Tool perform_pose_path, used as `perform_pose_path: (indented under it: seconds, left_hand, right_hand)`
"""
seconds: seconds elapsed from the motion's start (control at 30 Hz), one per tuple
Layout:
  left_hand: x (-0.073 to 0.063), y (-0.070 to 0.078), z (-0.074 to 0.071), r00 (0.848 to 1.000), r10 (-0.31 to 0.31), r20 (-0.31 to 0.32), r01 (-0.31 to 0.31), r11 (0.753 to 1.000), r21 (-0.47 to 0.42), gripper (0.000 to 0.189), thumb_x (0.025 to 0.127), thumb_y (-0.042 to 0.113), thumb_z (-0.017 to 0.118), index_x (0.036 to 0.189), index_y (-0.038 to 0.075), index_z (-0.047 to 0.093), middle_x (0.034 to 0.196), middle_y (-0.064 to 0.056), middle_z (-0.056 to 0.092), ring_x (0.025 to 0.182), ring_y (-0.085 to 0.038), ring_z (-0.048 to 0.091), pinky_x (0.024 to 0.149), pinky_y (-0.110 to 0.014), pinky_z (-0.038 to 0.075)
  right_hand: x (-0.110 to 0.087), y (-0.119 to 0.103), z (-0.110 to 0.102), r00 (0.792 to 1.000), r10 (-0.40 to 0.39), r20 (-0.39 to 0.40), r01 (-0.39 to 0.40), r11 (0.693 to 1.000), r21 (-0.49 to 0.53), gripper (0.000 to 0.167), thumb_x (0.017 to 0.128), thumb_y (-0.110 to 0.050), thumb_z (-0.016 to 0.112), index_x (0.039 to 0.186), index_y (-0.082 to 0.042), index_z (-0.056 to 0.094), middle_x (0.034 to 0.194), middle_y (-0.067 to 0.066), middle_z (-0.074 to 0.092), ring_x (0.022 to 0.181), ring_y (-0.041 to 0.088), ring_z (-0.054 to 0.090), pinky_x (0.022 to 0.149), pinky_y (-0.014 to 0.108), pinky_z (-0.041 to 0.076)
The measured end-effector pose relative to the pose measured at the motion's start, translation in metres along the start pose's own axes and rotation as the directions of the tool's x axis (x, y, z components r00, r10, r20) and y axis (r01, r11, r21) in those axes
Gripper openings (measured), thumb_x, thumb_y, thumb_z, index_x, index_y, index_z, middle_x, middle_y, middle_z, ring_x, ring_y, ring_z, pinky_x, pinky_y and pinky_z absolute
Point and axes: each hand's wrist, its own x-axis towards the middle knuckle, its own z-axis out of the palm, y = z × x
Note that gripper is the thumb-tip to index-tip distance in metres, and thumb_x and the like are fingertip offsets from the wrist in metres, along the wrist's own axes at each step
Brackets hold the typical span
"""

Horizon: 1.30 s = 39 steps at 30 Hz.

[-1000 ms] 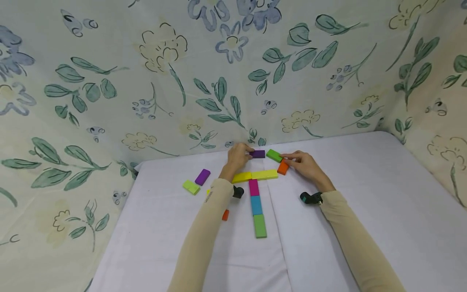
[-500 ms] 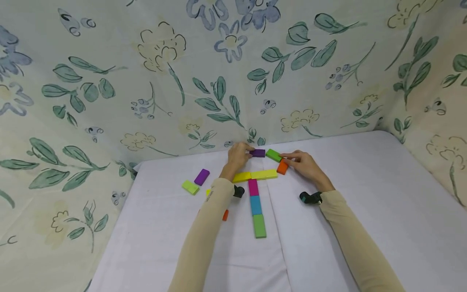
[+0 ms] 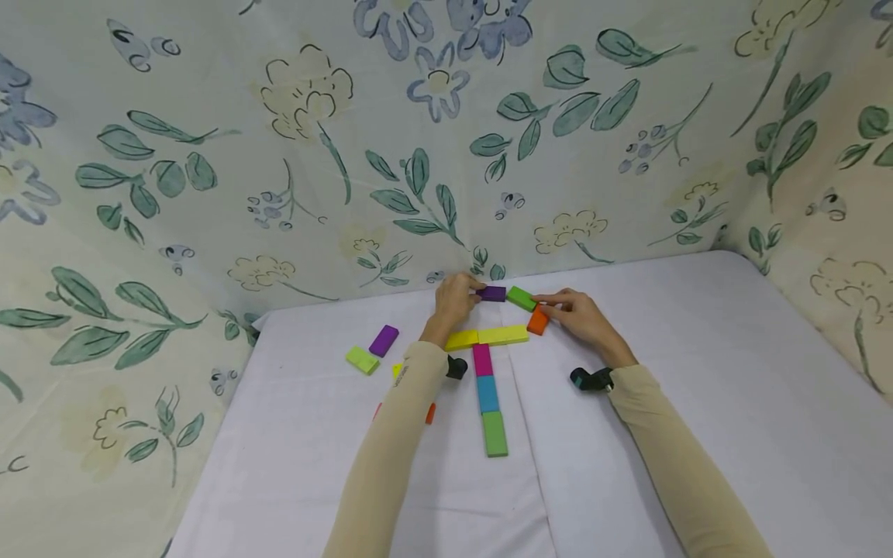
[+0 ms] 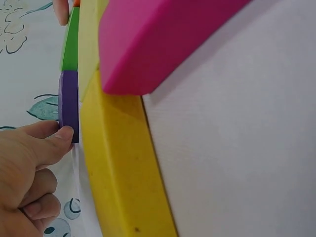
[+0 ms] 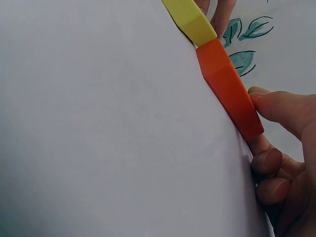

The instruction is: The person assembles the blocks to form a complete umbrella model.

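At the back of the table my left hand (image 3: pixel 455 302) pinches the left end of a dark purple block (image 3: pixel 493 294) between thumb and index finger, with the other fingers curled in the left wrist view. A green block (image 3: pixel 521 298) lies aslant right of the purple one. My right hand (image 3: pixel 579 314) has thumb and finger at the green block's right end, where it meets an orange block (image 5: pixel 229 86). In the right wrist view, the orange block hides the green one. The orange block's near end meets a row of two yellow blocks (image 3: pixel 504 335).
From the yellow row a line of pink (image 3: pixel 483 359), blue (image 3: pixel 487 394) and green blocks (image 3: pixel 494 434) runs toward me. To the left lie loose purple (image 3: pixel 384 341) and lime blocks (image 3: pixel 362 359). My left sleeve partly covers more blocks. A floral cloth (image 3: pixel 314 194) hangs behind the table.
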Motion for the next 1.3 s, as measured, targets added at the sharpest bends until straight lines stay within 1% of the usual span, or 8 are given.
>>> perform_pose_path:
  seconds: [0.17,0.33,0.47,0.6,0.83,1.0,1.13,1.3]
  left_hand:
    - [-0.001,-0.002,-0.001,1.000,-0.007,-0.001,0.007,1.000,0.000,0.029,0.097,0.015,0.072,0.126,0.020,0.075,0.129,0.001,0.072,0.114,-0.023,0.061,0.097,-0.036,0.050]
    - [-0.004,-0.007,-0.006,1.000,-0.015,-0.002,0.014,0.999,-0.046,0.031,0.098,0.014,0.071,0.128,0.019,0.074,0.133,0.000,0.070,0.122,-0.024,0.060,0.105,-0.039,0.049]
    - [-0.007,-0.019,-0.017,1.000,-0.020,-0.017,0.018,0.993,-0.118,0.031,0.098,0.013,0.071,0.128,0.019,0.074,0.135,0.000,0.070,0.129,-0.025,0.059,0.111,-0.043,0.046]
    - [-0.014,-0.040,-0.033,1.000,-0.004,-0.030,-0.001,0.987,-0.163,0.029,0.097,0.014,0.073,0.126,0.016,0.076,0.136,-0.004,0.070,0.132,-0.028,0.059,0.113,-0.046,0.046]
    - [-0.045,-0.096,-0.061,0.996,-0.061,-0.059,0.049,0.981,-0.190,0.032,0.096,0.019,0.075,0.128,0.015,0.074,0.139,-0.011,0.067,0.136,-0.034,0.056,0.116,-0.052,0.042]
    - [-0.070,-0.133,-0.079,0.990,-0.113,-0.087,0.092,0.971,-0.220,0.032,0.095,0.021,0.076,0.125,0.012,0.076,0.129,-0.014,0.072,0.131,-0.036,0.059,0.112,-0.053,0.045]
    - [-0.090,-0.149,-0.087,0.989,-0.145,-0.036,0.134,0.969,-0.208,0.034,0.094,0.027,0.078,0.125,0.015,0.076,0.126,-0.014,0.073,0.130,-0.038,0.058,0.114,-0.055,0.042]
    - [-0.109,-0.150,-0.086,0.989,-0.134,0.056,0.140,0.985,-0.105,0.042,0.091,0.034,0.081,0.130,0.020,0.074,0.124,-0.014,0.071,0.117,-0.035,0.061,0.104,-0.051,0.049]
  right_hand:
    - [0.002,-0.002,0.003,1.000,-0.005,0.003,0.005,1.000,-0.001,0.035,0.105,-0.028,0.062,0.138,-0.020,0.068,0.119,0.013,0.061,0.096,0.025,0.045,0.071,0.032,0.035]
    - [0.002,-0.004,0.004,1.000,-0.007,0.002,0.007,1.000,-0.010,0.035,0.105,-0.027,0.062,0.138,-0.019,0.068,0.119,0.014,0.061,0.095,0.026,0.045,0.070,0.032,0.035]
    - [0.001,-0.005,0.004,1.000,-0.004,0.003,0.004,1.000,-0.015,0.035,0.105,-0.027,0.062,0.138,-0.019,0.068,0.121,0.014,0.061,0.096,0.026,0.045,0.071,0.033,0.035]
    - [0.002,-0.005,0.003,1.000,0.003,0.004,-0.003,1.000,-0.017,0.036,0.105,-0.027,0.062,0.139,-0.019,0.068,0.122,0.014,0.060,0.096,0.026,0.045,0.072,0.034,0.035]
    - [0.001,-0.004,0.003,1.000,0.012,0.002,-0.012,1.000,-0.009,0.036,0.105,-0.029,0.062,0.138,-0.019,0.068,0.121,0.014,0.060,0.097,0.026,0.045,0.073,0.034,0.034]
    - [0.000,-0.003,0.001,1.000,0.015,0.002,-0.015,1.000,-0.014,0.037,0.105,-0.032,0.062,0.139,-0.019,0.068,0.122,0.014,0.060,0.099,0.027,0.045,0.075,0.035,0.034]
    - [0.000,-0.003,0.001,1.000,0.016,0.003,-0.015,1.000,-0.020,0.036,0.105,-0.031,0.062,0.138,-0.020,0.068,0.121,0.013,0.060,0.099,0.028,0.045,0.075,0.036,0.034]
    - [0.000,-0.003,0.002,1.000,0.007,0.001,-0.007,1.000,-0.025,0.038,0.105,-0.033,0.061,0.139,-0.018,0.067,0.120,0.015,0.059,0.095,0.027,0.044,0.071,0.034,0.034]
